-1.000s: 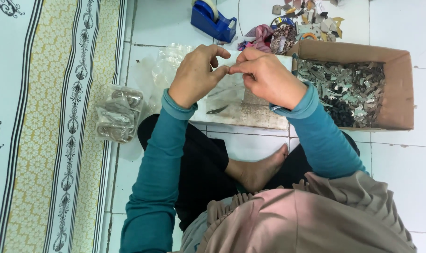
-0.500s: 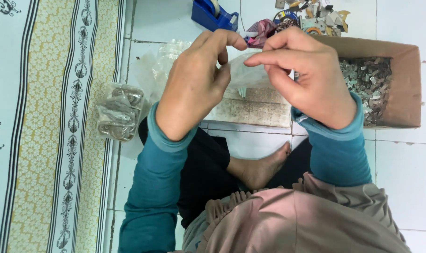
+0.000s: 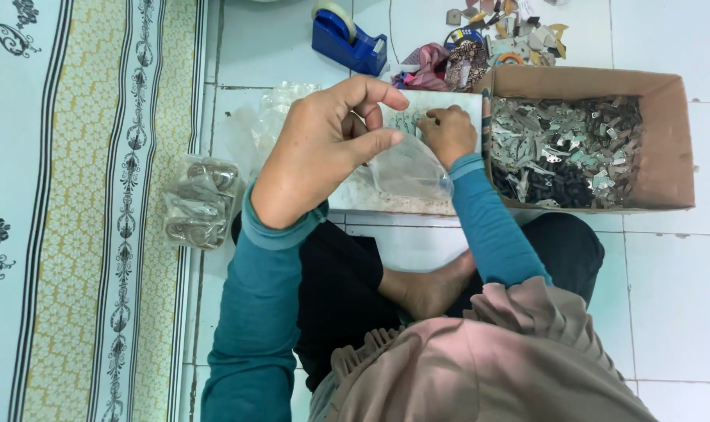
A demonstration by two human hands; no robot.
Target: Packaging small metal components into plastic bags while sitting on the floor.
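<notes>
Our hands work a small clear bag above the floor tiles.

Our left hand (image 3: 320, 152) pinches the top edge of the clear plastic bag (image 3: 408, 168) between thumb and forefinger, the other fingers curled loosely, so the bag hangs open toward our right hand (image 3: 447, 134). The right hand's fingers are bunched together with their tips down on a flat pale board (image 3: 402, 199); we cannot tell whether they grip anything. The board lies on the tiled floor (image 3: 667, 273) in front of our crossed legs, touching the left wall of a cardboard box (image 3: 671, 141) filled with small metal pieces (image 3: 566, 144). A blue tape dispenser (image 3: 347, 39) stands beyond the board, a heap of filled bags (image 3: 199, 203) lies at the floor's left edge beside a patterned mat (image 3: 82, 195).
</notes>
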